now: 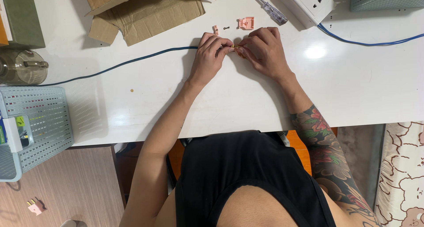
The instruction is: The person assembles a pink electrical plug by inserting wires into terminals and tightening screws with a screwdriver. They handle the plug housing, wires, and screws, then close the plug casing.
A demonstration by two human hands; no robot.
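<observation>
White surface (247, 99) fills most of the frame, seen from above. Upper left: flattened cardboard box (145, 11). Far left: grey mesh basket (39, 121), w/ a clear glass jug (22, 67) above it. Upper right: white socket block (308, 3) on a blue lead, and a clear-handled tester screwdriver (268, 7) just left of it.

Dark cable (119, 64) runs from mid-left across the surface, rising slightly to the right, long axis approx. left-right; its end goes into the hands at upper centre. Left hand (208, 59) pinches the cable end, fingers closed on it. Right hand (264, 50) meets it fingertip to fingertip, closed on a small brass part (239, 49) between the two; exact grip on it partly hidden. Both hands equally near, the cable coming in from the left hand's side.

Just above the hands: pink plug shell half (246, 23), smaller pink piece (216, 30), tiny screw (226, 28) between them. Lower left, on the wooden floor: another pink plug (35, 206).
</observation>
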